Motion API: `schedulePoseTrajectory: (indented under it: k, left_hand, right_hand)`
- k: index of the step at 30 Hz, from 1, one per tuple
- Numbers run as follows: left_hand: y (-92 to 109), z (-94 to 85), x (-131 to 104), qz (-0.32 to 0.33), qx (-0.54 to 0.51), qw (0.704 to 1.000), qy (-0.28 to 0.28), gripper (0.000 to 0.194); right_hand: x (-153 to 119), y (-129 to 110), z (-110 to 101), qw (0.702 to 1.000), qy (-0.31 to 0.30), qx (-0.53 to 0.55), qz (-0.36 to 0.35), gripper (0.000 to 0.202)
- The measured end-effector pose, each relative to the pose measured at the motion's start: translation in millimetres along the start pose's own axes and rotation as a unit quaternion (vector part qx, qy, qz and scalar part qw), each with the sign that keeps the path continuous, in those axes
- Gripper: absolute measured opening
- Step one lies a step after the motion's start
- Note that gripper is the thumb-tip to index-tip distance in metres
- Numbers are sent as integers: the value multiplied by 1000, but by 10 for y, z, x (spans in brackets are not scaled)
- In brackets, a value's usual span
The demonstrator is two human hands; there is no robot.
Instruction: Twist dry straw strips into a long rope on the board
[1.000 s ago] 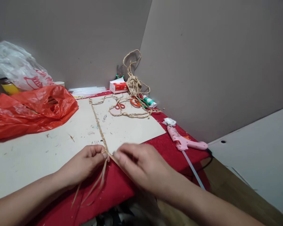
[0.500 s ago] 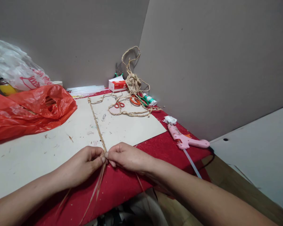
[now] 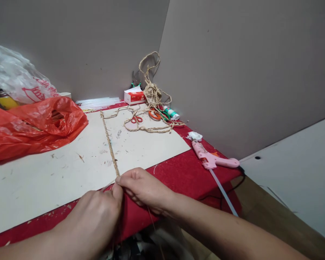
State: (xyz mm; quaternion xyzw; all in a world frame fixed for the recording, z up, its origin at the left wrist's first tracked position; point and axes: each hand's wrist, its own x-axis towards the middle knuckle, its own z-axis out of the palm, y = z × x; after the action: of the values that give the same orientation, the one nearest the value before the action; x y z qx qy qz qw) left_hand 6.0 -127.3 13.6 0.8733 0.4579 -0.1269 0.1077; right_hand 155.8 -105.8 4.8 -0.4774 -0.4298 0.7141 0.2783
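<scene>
Meeting toward seven o'clock, just below the middle of the view, two bare hands work at the near end of a narrow straw-coloured braid (image 3: 109, 146); the braid lies across a pale sheet (image 3: 56, 177) on a red cloth (image 3: 176, 175), running away from the fingers toward half past eleven. The right hand (image 3: 143, 186) pinches the braid's near end between thumb and forefinger; the left hand (image 3: 97, 213), at half past seven, is curled with its back to us, its thumb side touching the right fingertips; whatever lies inside its fingers is hidden, so I cannot tell its grip. A thin loose strand (image 3: 152, 220) hangs beneath the right hand toward six o'clock.

Around them, a crumpled red plastic bag (image 3: 38, 130) sits at nine o'clock; a whitish bag (image 3: 16, 74) rests behind it; a tangle of braided cord (image 3: 152, 94) stands between eleven and twelve, beside a red-and-white box (image 3: 134, 96); red-handled scissors (image 3: 137, 119) lie nearer, toward half past nine from centre; a pink glue gun (image 3: 211, 160) lies at four o'clock.
</scene>
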Motion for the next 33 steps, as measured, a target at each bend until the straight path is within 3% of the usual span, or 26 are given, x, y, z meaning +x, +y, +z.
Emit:
schedulePoseTrajectory:
  k: [2,5,7,9,10,11,15,18,21,25,27,30,33]
  left_hand:
    - [53,-46,-47,12,-35,999,-21,45]
    - [56,-266,-102,52,-171,983,-48,24]
    - [-23,-407,-74,36,-258,965,-10,21]
    - [-138,-463,21,-19,-332,939,82,23]
    - [-191,-455,86,-38,-387,914,120,21]
    - [-231,-428,152,-46,-462,877,124,18]
    - [-222,-245,319,-70,-709,701,27,26]
    - [-135,-149,316,-89,-754,651,-1,16]
    - [-113,-107,294,-94,-732,675,-31,8]
    - [-187,-129,307,-24,-621,783,23,20]
    - [-225,-164,319,3,-574,818,38,21]
    - [-251,-199,333,-7,-551,834,13,23]
    - [-259,-174,352,-17,-568,823,-9,26]
  right_hand:
    - [2,3,0,1000,-5,26,10,28]
    - [3,16,-41,998,-13,55,24,20]
    - [-4,25,-79,996,-30,82,18,18]
    - [-15,28,-111,993,-53,106,7,18]
    - [-19,27,-123,991,-62,115,3,18]
    - [-22,25,-132,990,-69,120,-2,18]
    - [-8,36,-150,990,-71,124,-8,20]
    - [7,60,-153,992,-68,110,-13,22]
    - [-1,52,-151,994,-66,84,-17,24]
    - [-29,-20,-171,998,-47,-21,-34,22]
    - [-32,-41,-191,992,-30,-98,-73,24]
    - [-20,-18,-212,974,-13,-200,-109,25]
    - [-21,20,-207,934,34,-327,-137,25]
